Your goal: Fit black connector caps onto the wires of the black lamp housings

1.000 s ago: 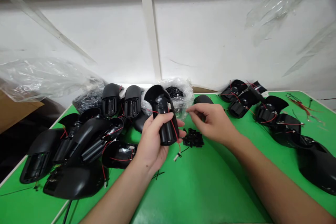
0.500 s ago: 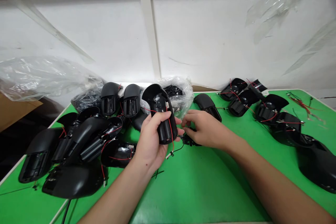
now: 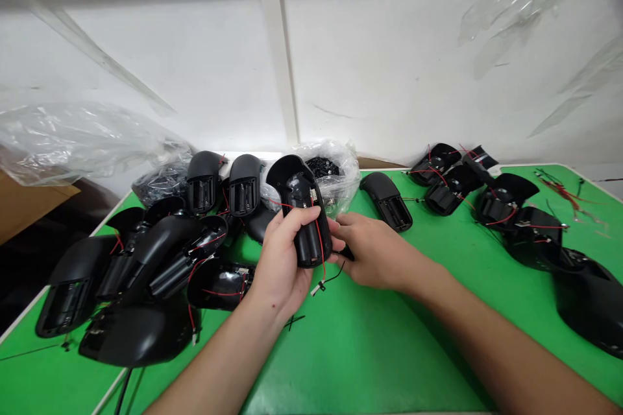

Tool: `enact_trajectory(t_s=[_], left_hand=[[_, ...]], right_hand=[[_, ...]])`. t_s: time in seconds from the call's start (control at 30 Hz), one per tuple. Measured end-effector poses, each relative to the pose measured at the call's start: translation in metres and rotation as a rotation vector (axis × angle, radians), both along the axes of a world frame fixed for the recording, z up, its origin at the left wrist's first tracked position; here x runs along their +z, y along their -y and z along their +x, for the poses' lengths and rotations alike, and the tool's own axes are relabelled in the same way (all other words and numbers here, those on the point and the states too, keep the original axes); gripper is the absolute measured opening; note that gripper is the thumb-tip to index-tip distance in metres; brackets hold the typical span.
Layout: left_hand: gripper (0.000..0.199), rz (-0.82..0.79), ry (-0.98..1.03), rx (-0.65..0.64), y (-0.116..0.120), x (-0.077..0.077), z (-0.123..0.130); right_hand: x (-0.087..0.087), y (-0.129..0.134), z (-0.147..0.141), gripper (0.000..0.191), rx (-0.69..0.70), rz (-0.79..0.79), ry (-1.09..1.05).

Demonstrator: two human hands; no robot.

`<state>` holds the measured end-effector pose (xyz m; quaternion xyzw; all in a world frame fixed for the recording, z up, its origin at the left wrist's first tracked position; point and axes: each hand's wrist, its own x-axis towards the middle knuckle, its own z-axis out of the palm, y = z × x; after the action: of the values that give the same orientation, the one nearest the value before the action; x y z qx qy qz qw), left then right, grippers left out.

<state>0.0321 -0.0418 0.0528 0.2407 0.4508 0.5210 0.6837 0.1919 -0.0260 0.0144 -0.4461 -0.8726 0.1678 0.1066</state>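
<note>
Clock bearings are taken from the hands, with the wall at 12.

White wall [image 3: 389,58] across the back, with a pale upright strip and clear film hanging at about 1 o'clock. The green-topped table [image 3: 360,350] fills the lower view. Beyond its edge at 10 o'clock, a loose clear plastic bag [image 3: 78,142] lies over a cardboard box [image 3: 24,207].

On the table, a heap of black plastic housings [image 3: 141,272] sits at 9 o'clock, many with exposed spring-contact compartments and red wires. A looser row of similar housings [image 3: 511,220] runs from 2 to 3 o'clock. At 12 o'clock, a clear bag of small black parts [image 3: 331,175] rests against the back edge. A single housing [image 3: 387,201] lies at 1 o'clock, apart from the row.

Work in hand: one black housing [image 3: 304,220] is held upright off the table, just above the middle of the view. The left hand [image 3: 282,259] wraps its back, fingers curled around the body. Red wire [image 3: 318,240] runs down its face to a small white-tipped lead [image 3: 317,287] dangling below.

The right hand [image 3: 374,249] sits low and close beside the housing, fingers bunched and narrow. A small black piece [image 3: 346,251] shows at the fingertips, partly hidden; whether it is gripped, I cannot tell.
</note>
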Motion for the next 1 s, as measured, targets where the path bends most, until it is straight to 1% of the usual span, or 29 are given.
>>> enact_trajectory(t_s=[0.3,0.5,0.6,0.7,0.8,1.0], left_hand=[[0.027,-0.002,-0.006,0.007,-0.001,0.0,0.0],[0.029,-0.005,-0.009,0.01,0.0,0.0,0.0],[0.028,-0.007,-0.016,0.011,0.0,-0.001,-0.001],[0.03,-0.005,-0.022,0.017,0.0,-0.002,0.0],[0.031,0.012,-0.016,0.037,-0.001,-0.004,0.0],[0.03,0.023,-0.01,0.055,-0.002,-0.007,-0.001]], right_hand=[[-0.003,-0.002,0.001,0.008,0.018,-0.058,-0.108],[-0.003,-0.004,0.002,0.011,0.008,-0.073,-0.15],[-0.002,-0.005,0.002,0.01,-0.012,-0.091,-0.218],[-0.001,-0.007,0.004,0.01,-0.062,-0.07,-0.281],[0.0,-0.01,0.005,0.007,-0.126,-0.063,-0.391],[0.002,-0.016,0.006,0.007,-0.254,-0.107,-0.74]])
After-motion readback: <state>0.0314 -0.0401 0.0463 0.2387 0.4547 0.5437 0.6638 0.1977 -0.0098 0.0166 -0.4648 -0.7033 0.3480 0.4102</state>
